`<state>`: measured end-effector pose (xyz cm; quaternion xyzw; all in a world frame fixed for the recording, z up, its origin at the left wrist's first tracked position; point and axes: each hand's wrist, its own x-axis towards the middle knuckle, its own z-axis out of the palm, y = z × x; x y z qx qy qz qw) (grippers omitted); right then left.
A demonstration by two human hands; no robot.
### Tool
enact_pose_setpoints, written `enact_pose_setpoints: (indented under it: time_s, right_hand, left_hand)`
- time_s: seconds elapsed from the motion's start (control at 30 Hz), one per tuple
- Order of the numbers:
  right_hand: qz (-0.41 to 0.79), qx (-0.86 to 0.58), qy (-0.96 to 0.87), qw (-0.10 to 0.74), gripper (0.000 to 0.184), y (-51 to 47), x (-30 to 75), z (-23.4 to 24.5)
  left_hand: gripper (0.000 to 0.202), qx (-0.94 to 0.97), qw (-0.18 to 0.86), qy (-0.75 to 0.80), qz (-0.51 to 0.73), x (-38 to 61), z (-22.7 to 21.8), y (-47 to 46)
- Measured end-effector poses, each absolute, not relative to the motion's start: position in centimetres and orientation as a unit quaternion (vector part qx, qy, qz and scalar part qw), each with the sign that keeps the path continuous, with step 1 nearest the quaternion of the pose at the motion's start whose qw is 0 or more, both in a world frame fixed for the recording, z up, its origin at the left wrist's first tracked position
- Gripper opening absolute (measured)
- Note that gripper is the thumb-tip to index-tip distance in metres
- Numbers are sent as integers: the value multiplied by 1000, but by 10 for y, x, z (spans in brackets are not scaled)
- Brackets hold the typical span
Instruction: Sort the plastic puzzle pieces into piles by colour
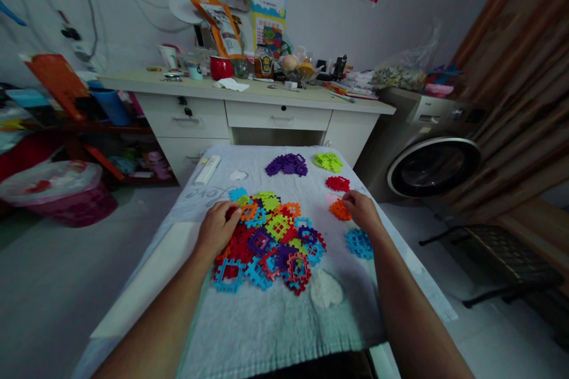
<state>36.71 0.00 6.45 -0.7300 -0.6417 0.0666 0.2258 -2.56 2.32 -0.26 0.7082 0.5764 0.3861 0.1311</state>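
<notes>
A mixed heap of interlocking plastic building pieces (279, 227) in blue, red, purple, orange and green lies mid-table. At its left edge my left hand (219, 228) is closed, with a dark red bit showing between thumb and fingers. My right hand (362, 211) pinches at a small pile of orange building pieces (339, 209). Around it are sorted piles: blue pieces (359, 243) nearer me, red pieces (338, 183) just beyond, green pieces (328, 161) further back and purple pieces (287, 164) at the far middle.
A cloth (284, 331) with heart prints covers the table. A long white box (207, 170) lies at its far left. Behind stands a white desk (280, 108) with jars and a red cup (221, 68). A washing machine (433, 148) and a dark stool (511, 260) stand right; a pink bin (71, 204), left.
</notes>
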Motion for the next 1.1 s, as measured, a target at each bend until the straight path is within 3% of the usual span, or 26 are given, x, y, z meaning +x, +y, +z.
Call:
enact_pose_setpoints:
  time_s: [0.2, 0.37, 0.83, 1.1]
  right_hand:
    - [-31, -775, -620, 119, 27, 1, 364, 54]
    - [-52, -770, -627, 107, 28, -5, 359, 53]
    - [148, -577, -786, 166, 16, -34, 306, 43]
    - [198, -547, -795, 173, 41, -42, 296, 43]
  left_hand:
    - [34, 707, 131, 577, 387, -26, -3, 23]
    - [34, 708, 134, 576, 387, -26, -2, 23]
    - [31, 707, 137, 572, 393, -26, -2, 22]
    - [31, 709, 138, 567, 395, -25, -1, 22]
